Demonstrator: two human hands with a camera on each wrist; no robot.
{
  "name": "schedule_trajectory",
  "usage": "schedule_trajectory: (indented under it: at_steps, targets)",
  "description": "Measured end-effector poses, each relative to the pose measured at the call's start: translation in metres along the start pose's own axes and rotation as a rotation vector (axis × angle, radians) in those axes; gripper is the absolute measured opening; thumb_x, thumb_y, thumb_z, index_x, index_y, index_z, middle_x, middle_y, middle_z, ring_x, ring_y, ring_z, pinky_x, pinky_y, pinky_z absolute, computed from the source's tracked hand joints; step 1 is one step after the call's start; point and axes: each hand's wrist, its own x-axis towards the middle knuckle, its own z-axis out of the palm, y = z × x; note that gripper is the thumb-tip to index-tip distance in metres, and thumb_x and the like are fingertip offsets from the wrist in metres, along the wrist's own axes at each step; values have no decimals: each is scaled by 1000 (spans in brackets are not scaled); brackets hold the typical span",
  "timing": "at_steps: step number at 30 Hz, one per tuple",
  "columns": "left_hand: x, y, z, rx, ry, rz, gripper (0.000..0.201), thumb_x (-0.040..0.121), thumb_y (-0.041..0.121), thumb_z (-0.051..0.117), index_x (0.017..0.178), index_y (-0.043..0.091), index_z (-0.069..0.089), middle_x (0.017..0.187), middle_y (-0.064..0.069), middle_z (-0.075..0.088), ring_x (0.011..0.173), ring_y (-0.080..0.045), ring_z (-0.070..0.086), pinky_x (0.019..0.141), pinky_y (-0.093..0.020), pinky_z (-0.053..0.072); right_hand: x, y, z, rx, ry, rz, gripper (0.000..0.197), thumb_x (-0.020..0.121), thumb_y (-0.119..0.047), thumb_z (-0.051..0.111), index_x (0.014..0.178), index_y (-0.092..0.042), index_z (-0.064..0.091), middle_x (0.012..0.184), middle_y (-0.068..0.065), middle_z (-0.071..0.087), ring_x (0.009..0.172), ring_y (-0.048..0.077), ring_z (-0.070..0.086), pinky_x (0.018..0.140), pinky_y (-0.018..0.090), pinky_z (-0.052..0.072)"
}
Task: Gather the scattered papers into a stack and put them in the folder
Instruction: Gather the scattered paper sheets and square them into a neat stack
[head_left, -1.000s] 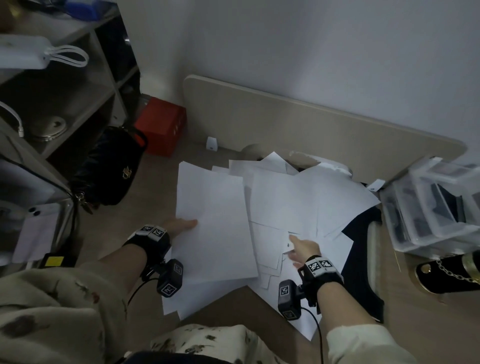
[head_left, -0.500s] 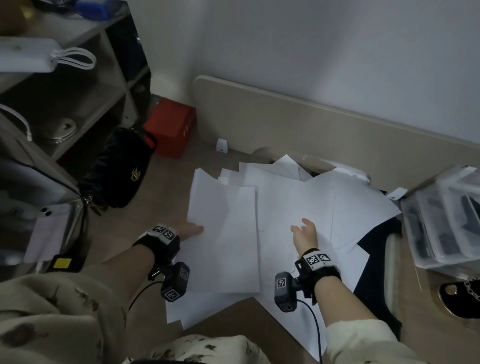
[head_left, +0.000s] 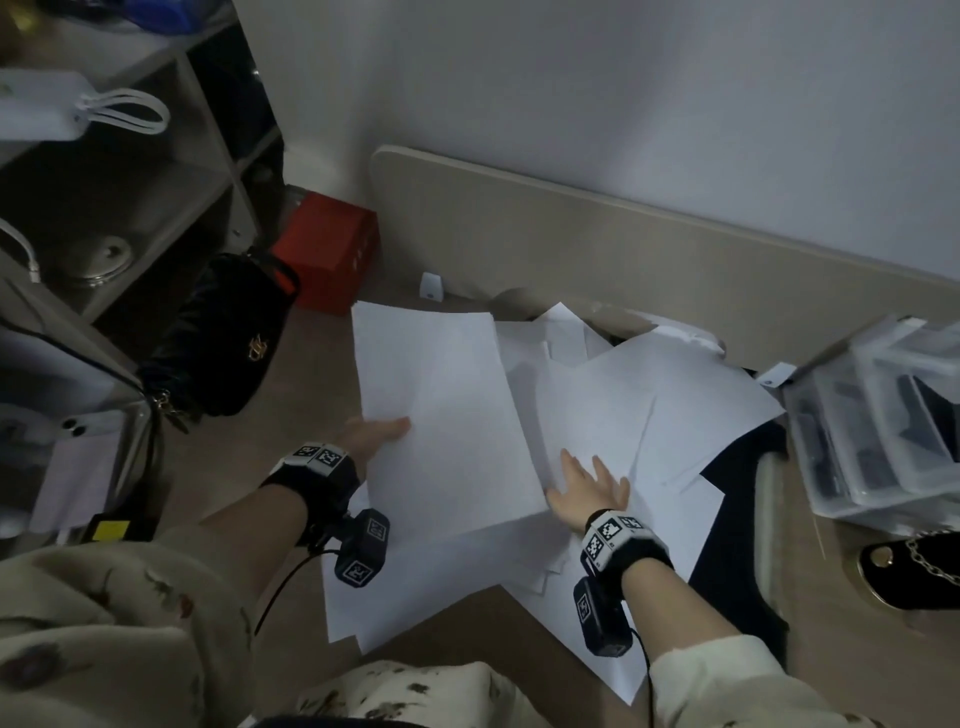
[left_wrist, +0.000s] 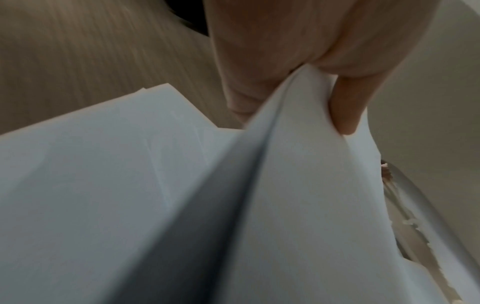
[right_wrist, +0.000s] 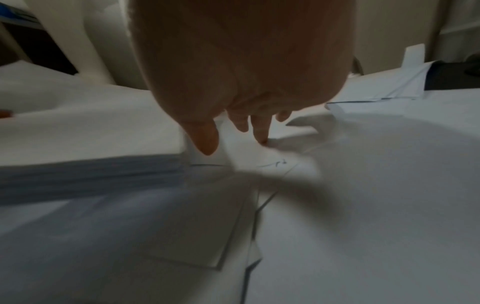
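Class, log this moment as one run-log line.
left hand: grips paper stack | right hand: flat on loose sheets | filing: not yet

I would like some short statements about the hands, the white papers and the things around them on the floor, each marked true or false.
1. The left hand pinches the edge of a bundle of white paper sheets. True.
2. The right hand is curled into a fist above the papers. False: its fingers are spread, with fingertips on the scattered white sheets.
3. A red box stands by the wall, beyond a black velvet handbag. True.
4. The clear plastic drawer box lies on the left of the papers. False: it is on the right.
5. All papers form one neat stack. False: many lie loose and overlapping.
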Motion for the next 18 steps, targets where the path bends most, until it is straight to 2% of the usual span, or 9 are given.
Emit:
schedule_trajectory:
  at_steps: [4,7,9,11,14,16,18]
  targets:
    - [-5,0,-7,-11,30,13,51,81,13,73,124,-8,55,119,-24,62,105,-39,61,94,-52,48,-21,-12,10,-19,5,-23,58,96,-27,29,151,-28,13,157,-9,22,147,13,1,117,50,-7]
    - [-11,0,-12,12,44,19,50,82,11,72,124,-9,54,120,-25,61,108,-40,60,95,-53,48,-32,-19,13,14,16,-17,54,96,-24,31,149,-29,22,155,-2,28,147,12,9,117,49,-7]
    - [-13,0,-12,37,56,35,48,84,8,70,126,-8,54,120,-22,60,110,-40,58,96,-51,47,-35,-22,16,53,34,-76,48,96,-20,31,142,-29,36,148,0,41,142,15,26,117,49,-6]
    - [-11,1,-15,69,67,59,50,84,8,69,129,-6,51,124,-19,59,112,-39,57,98,-49,46,-36,-25,22,128,10,-161,40,98,-20,31,132,-29,50,136,-2,55,130,19,45,118,46,7]
    - [-3,1,-21,167,87,61,57,83,12,71,133,-4,48,131,-20,56,116,-38,56,102,-50,43,-34,-24,26,405,-49,-217,35,98,-25,44,130,-25,57,134,1,58,123,20,53,108,28,35]
    - [1,0,-26,200,95,47,58,82,14,71,133,-4,49,130,-20,56,116,-37,55,103,-50,43,-31,-21,21,531,41,-204,35,96,-22,48,129,-23,59,134,1,58,122,17,54,106,26,38]
    - [6,-2,-30,214,97,34,58,82,15,72,132,-3,50,130,-20,56,116,-38,55,102,-51,43,-26,-16,15,548,144,-153,41,96,-17,44,137,-22,50,141,0,51,130,18,47,111,32,34]
